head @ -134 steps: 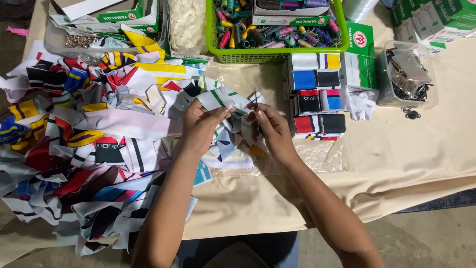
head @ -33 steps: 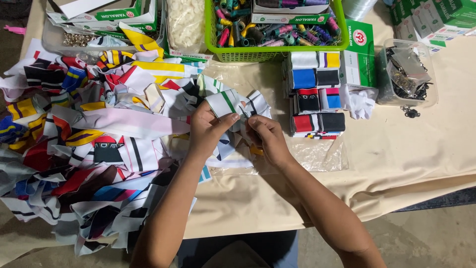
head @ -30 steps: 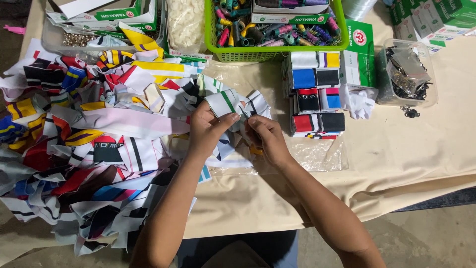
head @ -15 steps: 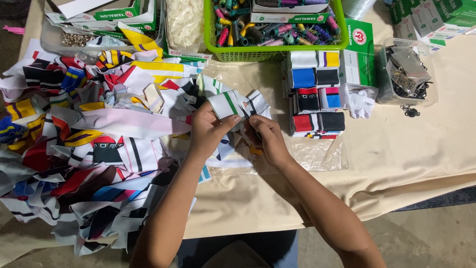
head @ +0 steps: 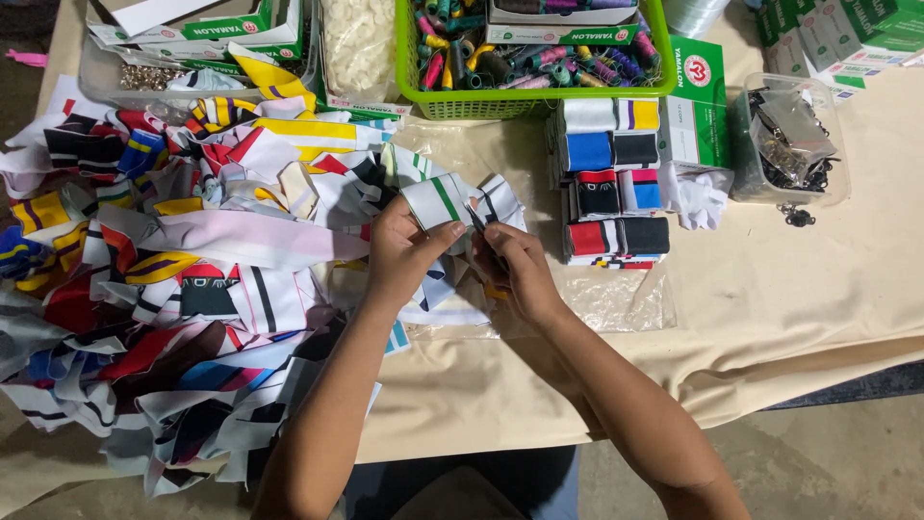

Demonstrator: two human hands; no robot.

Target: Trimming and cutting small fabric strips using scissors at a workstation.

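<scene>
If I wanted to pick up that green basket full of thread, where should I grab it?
Probably by the rim of the green basket, coming down from above. It is heaped with spools, so the inside offers no grip, and its mesh wall facing the person looks thin. A fabric roll stack crowds its front right and a bag of white bits its left, so the front rim's middle is freest.

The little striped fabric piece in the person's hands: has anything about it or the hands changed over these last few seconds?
Slightly. The left hand slid up from beside the fabric piece to pinch its lower edge with the thumb, lifting it clearer of the pile. The right hand stayed close, fingertips at the piece's right edge. The scrap pile, green basket and folded stack have not moved.
</scene>
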